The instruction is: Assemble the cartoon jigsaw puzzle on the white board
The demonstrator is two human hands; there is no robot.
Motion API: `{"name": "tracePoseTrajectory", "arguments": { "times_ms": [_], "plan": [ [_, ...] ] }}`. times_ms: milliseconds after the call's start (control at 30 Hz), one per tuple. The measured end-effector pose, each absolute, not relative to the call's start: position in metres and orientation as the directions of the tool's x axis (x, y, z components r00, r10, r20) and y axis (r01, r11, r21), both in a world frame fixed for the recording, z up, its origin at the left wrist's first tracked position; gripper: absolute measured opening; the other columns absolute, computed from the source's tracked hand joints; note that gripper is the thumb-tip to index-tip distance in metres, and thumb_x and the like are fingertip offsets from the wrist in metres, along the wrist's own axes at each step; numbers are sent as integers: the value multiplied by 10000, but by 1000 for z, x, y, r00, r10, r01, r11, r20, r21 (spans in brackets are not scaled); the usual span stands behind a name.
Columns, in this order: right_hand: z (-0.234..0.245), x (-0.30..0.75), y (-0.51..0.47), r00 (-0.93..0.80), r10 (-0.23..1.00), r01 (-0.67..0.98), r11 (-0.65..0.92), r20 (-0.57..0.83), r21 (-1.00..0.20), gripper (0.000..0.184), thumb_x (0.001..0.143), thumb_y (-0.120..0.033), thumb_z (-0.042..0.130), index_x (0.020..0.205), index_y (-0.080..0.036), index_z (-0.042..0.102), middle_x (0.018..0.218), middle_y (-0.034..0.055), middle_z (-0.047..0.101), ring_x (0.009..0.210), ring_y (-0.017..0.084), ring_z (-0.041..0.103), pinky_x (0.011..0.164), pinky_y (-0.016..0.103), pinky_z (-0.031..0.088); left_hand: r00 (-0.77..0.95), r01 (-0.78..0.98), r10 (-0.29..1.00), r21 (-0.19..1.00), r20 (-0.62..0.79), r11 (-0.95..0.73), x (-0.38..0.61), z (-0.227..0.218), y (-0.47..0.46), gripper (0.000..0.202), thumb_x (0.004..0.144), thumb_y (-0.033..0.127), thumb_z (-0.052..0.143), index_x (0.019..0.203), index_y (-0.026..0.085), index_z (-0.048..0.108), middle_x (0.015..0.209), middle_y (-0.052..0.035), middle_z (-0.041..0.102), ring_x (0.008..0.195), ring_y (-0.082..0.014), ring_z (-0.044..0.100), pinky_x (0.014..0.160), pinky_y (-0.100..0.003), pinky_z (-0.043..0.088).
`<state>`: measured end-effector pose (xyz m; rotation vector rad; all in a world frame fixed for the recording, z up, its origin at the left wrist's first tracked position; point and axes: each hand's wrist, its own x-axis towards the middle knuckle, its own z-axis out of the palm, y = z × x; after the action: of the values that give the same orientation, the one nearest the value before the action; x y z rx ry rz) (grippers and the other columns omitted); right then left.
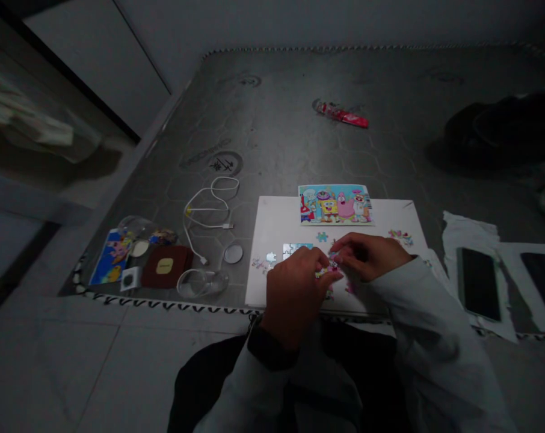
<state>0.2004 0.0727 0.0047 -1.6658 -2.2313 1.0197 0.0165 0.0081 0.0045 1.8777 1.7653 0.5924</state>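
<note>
Over a white board point(275, 216), my left hand point(297, 291) and my right hand point(374, 255) meet at the fingertips. Small colourful jigsaw pieces point(333, 263) show between them, pinched by the fingers of both hands. My own fingers cover part of these pieces. Just beyond my left hand lies a joined pale-blue puzzle section point(295, 249), partly hidden. A single blue jigsaw piece point(322, 237) rests below the cartoon picture card point(335, 205). More loose pieces point(401, 237) lie right of my right hand, and a light piece point(271, 257) lies at the board's left.
Left of the board are a white cable point(209, 226), a clear plastic cup point(193, 284), a round lid point(233, 254), a brown box point(166, 267) and a blue cartoon packet point(112, 255). A red wrapper point(344, 115) lies farther back. A phone point(479, 282) rests at right.
</note>
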Motion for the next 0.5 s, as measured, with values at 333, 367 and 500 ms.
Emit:
{"name": "tracePoseTrajectory", "arguments": {
  "times_ms": [333,367,500],
  "plan": [
    [-2,199,74,-340,910,818,161,-237,-553,162,779,-301,636,915,-252,709,718,-34,718,635,123,646,604,236,443,55,813,995,582,-78,0,20,2,9,241,796,433,782,870,248,647,856,45,666,761,-153,596,614,-286,304],
    [-3,199,74,-337,911,818,158,-237,-553,156,774,-303,642,907,-251,704,714,-36,714,632,122,642,601,237,439,55,813,995,583,-79,1,21,2,9,242,797,433,781,875,248,645,858,45,664,758,-151,593,614,-286,302],
    [-2,196,73,-309,926,834,155,-217,-529,106,740,-288,673,835,-245,683,682,-42,684,606,120,604,586,246,416,46,814,995,581,-84,12,21,1,9,251,791,426,789,885,248,639,867,48,662,762,-150,590,613,-287,297]
  ]
}}
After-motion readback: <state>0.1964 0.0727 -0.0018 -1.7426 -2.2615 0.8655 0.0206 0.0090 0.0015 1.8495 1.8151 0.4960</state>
